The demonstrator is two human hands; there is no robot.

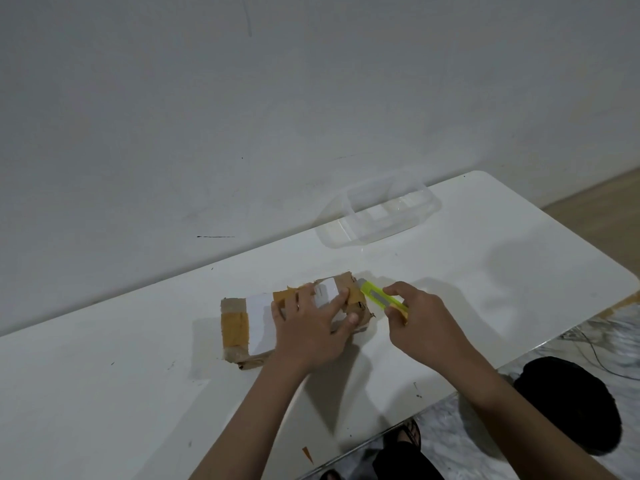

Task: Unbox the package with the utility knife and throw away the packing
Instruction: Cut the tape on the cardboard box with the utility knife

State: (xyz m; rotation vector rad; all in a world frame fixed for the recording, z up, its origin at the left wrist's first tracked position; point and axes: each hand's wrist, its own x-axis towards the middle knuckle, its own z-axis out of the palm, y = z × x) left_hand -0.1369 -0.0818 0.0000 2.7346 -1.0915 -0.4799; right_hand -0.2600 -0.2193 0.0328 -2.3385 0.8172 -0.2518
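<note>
A brown cardboard package [242, 323] wrapped in tan tape, with white labels on top, lies on the white table [104, 393]. My left hand [311, 327] rests flat on its right half and presses it down, fingers spread. My right hand [419, 317] grips a yellow-green utility knife [375, 295]. The knife's front end touches the package's far right corner. The blade itself is too small to make out.
A clear plastic container [381, 209] stands at the table's far edge by the white wall. The table's right edge runs diagonally near my right arm. A black round object [571, 403] sits on the marbled floor below. A small orange scrap [306, 453] lies near the front edge.
</note>
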